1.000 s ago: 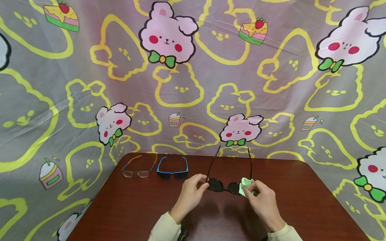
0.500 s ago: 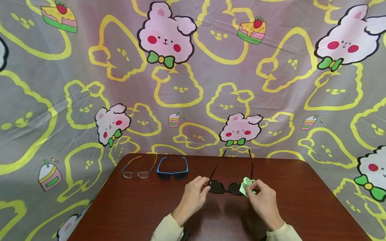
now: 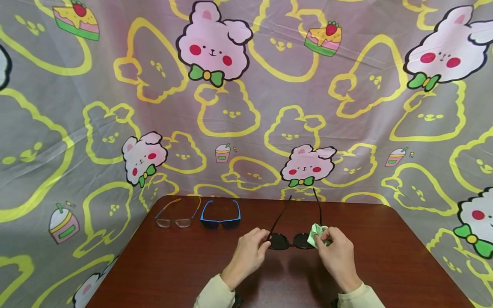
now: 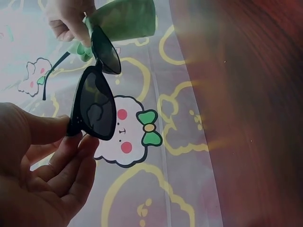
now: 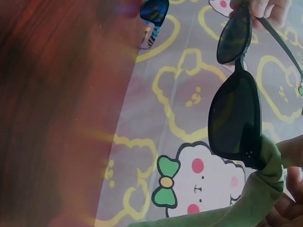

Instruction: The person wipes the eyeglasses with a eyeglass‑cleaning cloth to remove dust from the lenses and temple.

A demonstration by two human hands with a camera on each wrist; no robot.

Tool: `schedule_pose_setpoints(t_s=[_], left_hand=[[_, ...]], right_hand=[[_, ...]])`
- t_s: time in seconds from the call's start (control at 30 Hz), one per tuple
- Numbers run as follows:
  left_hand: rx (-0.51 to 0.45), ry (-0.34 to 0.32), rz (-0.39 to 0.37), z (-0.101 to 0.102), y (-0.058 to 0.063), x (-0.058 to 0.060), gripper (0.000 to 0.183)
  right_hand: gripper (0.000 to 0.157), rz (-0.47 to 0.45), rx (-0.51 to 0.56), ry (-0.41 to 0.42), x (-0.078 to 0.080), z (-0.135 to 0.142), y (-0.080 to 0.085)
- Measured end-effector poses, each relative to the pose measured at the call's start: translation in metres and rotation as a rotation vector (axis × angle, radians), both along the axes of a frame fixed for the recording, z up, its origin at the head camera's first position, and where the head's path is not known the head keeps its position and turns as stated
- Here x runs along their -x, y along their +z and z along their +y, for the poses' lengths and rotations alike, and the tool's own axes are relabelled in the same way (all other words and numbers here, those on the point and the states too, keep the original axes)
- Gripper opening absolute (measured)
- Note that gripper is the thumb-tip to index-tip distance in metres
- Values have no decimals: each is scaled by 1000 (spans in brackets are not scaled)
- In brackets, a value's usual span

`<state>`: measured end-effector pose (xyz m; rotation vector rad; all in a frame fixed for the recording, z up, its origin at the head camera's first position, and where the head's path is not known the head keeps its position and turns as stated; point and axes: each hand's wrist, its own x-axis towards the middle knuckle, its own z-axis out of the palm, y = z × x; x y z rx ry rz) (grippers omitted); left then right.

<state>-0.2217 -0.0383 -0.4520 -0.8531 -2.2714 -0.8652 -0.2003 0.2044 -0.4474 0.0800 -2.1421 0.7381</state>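
Black sunglasses (image 3: 279,241) with dark lenses are held up above the table, their temples pointing away toward the back. My left hand (image 3: 248,254) pinches the frame's left corner between thumb and fingers, plain in the left wrist view (image 4: 45,165). At the other end, my right hand (image 3: 338,256) pinches a light green cloth (image 3: 316,235) folded round the right corner of the frame. In the right wrist view the cloth (image 5: 270,165) wraps that corner beside the lens and hangs down in a long fold.
Blue-framed sunglasses (image 3: 220,223) lie at the back left of the brown table (image 3: 173,265). Clear-lensed glasses (image 3: 173,222) with orange-brown temples lie left of them. A patterned curtain (image 3: 246,107) stands close behind the table and along its sides.
The sunglasses have shifted slightly right and turned, so their temple tips stand closer together in view. My left hand has moved a little right with them. The cloth stays at the right end.
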Motion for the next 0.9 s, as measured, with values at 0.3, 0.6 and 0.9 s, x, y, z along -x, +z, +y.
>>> schedule_pose_setpoints(t_s=[0.3,0.6,0.9], left_hand=[[45,12,-42,2,-1,-1,14],[25,14,-72,2,-3,-2,13],[-25,-25,-104,3,-2,-5,11]], right_hand=[[35,51,2,-29,4,3,3],[32,43,19,-50,5,8,6],[30,11,39,-75,3,9,11]])
